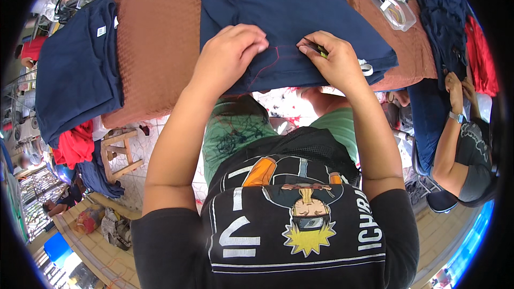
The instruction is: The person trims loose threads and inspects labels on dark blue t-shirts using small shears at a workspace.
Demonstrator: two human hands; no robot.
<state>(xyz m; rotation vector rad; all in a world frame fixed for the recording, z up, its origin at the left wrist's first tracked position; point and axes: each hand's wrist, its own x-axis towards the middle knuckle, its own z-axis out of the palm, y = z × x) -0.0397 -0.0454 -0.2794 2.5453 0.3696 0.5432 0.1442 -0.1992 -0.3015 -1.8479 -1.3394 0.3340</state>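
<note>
A navy blue garment (300, 8) lies spread across the table in front of me. My left hand (230, 53) rests on it with thumb and fingers pinched together. From those fingertips a red thread (266, 67) loops out over the cloth toward the near hem. My right hand (334, 56) is closed round small thread snips (322, 51), black with a yellow-green part; most of them is hidden by the fingers. Beside that wrist, a small white loop (367, 69) shows at the garment's edge.
A brown textured cover (155, 37) lies over the table. Folded navy garments (80, 59) stack at the left. A clear plastic box (393, 8) sits at the far right, near another person's hands (455, 88). A wooden stool (120, 152) stands below left.
</note>
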